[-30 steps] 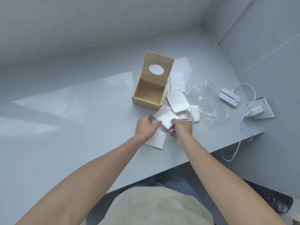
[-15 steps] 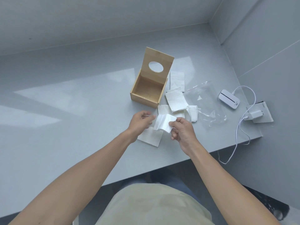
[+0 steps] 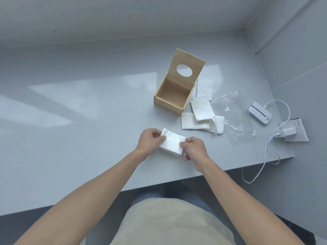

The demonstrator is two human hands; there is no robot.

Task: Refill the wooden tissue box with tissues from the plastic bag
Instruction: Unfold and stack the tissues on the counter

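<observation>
I see a grey tabletop set into a corner of grey walls. At frame centre my left hand and right hand each pinch an edge of a folded tissue. Above stands the wooden tissue box, lid up. Right of it lie loose tissues, the plastic bag, a white device and a charger
</observation>
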